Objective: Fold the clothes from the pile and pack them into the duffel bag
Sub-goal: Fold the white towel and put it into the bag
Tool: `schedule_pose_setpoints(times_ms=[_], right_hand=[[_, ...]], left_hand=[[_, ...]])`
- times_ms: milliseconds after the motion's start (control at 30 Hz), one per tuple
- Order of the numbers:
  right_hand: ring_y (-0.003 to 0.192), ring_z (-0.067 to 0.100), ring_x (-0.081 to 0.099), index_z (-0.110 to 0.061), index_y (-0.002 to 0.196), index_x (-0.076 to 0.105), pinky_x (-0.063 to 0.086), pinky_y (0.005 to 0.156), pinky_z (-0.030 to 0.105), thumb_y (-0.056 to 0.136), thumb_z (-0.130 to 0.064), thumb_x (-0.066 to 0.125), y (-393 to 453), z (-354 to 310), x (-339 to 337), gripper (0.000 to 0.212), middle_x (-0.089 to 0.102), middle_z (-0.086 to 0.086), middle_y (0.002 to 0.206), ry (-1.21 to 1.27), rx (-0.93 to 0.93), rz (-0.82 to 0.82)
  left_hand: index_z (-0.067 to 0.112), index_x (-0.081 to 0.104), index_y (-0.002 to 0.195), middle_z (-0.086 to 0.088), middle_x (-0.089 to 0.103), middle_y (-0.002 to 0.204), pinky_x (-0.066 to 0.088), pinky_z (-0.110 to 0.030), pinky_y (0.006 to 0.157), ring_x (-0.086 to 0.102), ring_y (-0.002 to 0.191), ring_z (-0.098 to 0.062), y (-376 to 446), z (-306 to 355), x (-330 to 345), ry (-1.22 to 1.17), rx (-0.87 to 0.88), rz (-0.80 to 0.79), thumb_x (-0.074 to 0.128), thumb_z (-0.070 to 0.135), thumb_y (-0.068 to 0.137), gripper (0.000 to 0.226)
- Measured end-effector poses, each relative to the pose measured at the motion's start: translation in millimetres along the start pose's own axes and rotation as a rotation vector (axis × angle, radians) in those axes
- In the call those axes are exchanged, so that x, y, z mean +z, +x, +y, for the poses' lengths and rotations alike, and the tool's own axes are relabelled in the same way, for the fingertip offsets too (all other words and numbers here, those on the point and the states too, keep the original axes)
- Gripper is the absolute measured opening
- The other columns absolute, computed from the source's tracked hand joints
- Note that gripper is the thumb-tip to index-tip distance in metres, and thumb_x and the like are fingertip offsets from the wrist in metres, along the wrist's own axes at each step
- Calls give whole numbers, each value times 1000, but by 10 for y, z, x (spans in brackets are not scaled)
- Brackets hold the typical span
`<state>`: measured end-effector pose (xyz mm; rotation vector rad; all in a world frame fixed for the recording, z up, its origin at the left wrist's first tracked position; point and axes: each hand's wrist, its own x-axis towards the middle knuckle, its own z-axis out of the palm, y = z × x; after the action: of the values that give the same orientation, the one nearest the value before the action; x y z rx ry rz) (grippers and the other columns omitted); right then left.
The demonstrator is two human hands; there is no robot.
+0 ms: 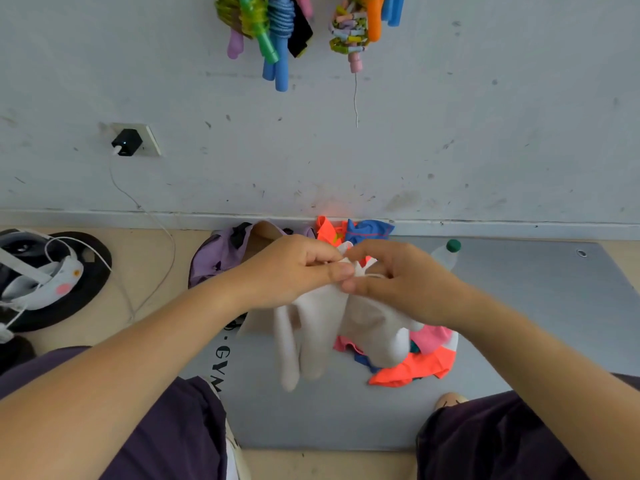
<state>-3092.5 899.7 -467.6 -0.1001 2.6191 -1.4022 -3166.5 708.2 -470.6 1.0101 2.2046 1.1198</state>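
- Right now your left hand (294,268) & right hand (398,278) both pinch the white garment (311,327) at its top edge, fingers curled, cloth hanging over grey mat (519,306).
- Clothes pile (415,365) just beside/under it; purple duffel bag (221,254) behind left hand, near wall.

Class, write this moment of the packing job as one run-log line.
left hand: pinches white garment | right hand: pinches same garment, held up | clothes pile: on grey mat | purple duffel bag: open, behind left hand
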Motion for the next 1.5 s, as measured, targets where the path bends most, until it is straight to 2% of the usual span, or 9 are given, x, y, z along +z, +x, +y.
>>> schedule_pose_setpoints(times_ms=[167,300,467,567,667,800,933,1200,1500], right_hand=[[43,3,34,-15,80,65,28,43,11,85,-30,72,87,74,-217,18,35,-13,42,-9,97,268],[55,9,42,-22,75,63,35,53,24,85,-36,71,113,200,-395,19,48,-9,54,49,195,464],[45,9,36,-29,100,62,33,47,18,86,-28,71,45,116,-289,17,39,-8,47,135,102,298],[47,7,39,-40,124,54,37,51,14,87,-23,71,-1,12,-143,44,40,-3,49,174,15,87],[45,2,39,-24,110,64,33,49,11,87,-24,72,-7,-41,-39,25,43,-12,46,158,0,-18],[48,0,40,-14,86,66,33,50,15,83,-29,75,47,37,-95,18,44,-16,45,63,62,133],[55,6,44,-21,78,67,35,52,21,80,-36,76,96,155,-289,18,50,-9,58,120,178,341],[63,12,53,-24,73,67,43,62,28,79,-37,77,95,284,-402,17,57,-7,60,133,231,416],[60,14,58,-23,74,68,46,63,31,83,-32,74,117,262,-424,15,64,-2,65,222,257,442]], left_hand=[[13,71,82,-13,55,67,31,-28,60,43,63,-11,12,-43,-101,-64,-43,115,65,41,89,30],[12,68,82,-6,61,71,38,-25,63,49,65,-7,5,-102,-174,8,-100,112,61,29,95,22],[25,55,76,5,49,62,39,-26,53,43,55,-6,29,-69,-76,-6,-106,263,52,29,100,24],[21,65,81,-26,57,74,35,-32,64,44,67,-17,31,3,12,-126,-34,153,59,38,94,22],[19,71,83,-32,60,76,32,-34,65,43,66,-21,24,36,55,-178,-4,99,66,47,86,29],[19,72,78,4,49,50,27,-20,50,35,50,-4,23,21,-8,-152,-15,160,69,33,89,18],[15,72,84,-22,64,74,35,-29,61,47,61,-13,24,-67,-154,7,-102,197,71,34,88,20],[22,69,78,1,71,74,57,-36,68,62,62,-10,-31,-158,-298,88,-234,57,71,28,88,12],[9,65,82,-3,66,74,57,-30,48,64,65,-17,-16,-37,-298,-504,-171,344,74,26,79,20]])
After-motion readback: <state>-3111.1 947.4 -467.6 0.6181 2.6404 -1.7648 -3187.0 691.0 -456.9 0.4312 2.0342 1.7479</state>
